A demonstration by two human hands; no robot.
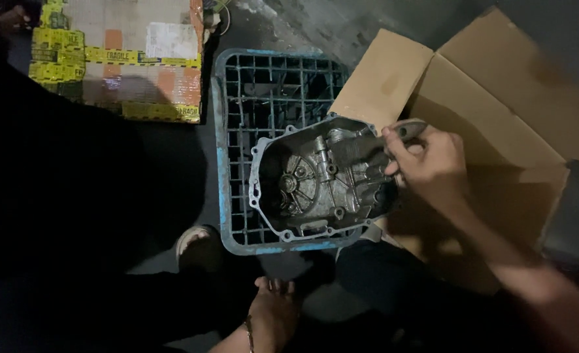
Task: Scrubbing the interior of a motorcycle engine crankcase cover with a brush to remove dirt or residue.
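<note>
Two bare hands worked: the right hand (427,167) gripped a grey metal tool (408,129) over the open-side-up grey cast-metal engine cover (322,176), steadied on a blue plastic crate (273,98); the left hand (273,314) rested empty, loosely curled, below.

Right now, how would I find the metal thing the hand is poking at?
Look for the blue plastic crate lying on the dark floor. The grey metal engine cover rests on its grid, hollow side up, with the right hand at its edge. Only it is shiny, bumpy metal; the neighbours are brown cardboard.
</note>
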